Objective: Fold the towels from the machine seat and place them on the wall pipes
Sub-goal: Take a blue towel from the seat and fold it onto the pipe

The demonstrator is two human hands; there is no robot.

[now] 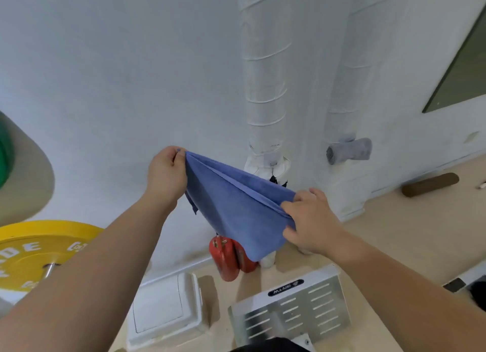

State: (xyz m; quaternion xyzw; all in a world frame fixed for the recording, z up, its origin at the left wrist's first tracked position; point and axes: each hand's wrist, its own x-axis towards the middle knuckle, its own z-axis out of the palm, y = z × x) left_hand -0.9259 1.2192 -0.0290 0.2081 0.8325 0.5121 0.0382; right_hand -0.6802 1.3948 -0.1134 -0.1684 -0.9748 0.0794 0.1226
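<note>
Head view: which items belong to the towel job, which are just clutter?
Job: blue towel stretched between left hand and right hand; wall pipes; rolled grey towel.

Clutter: yellow weight plate; red extinguishers; white box; metal footplate.

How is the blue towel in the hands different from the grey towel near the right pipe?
The blue towel is folded flat in layers and hangs stretched between the left hand and right hand; the grey towel is rolled into a tight cylinder. The blue towel is held in the air, while the grey towel rests at the right pipe, with no hand on it. The colours differ: blue and grey. Both look like soft cloth.
</note>
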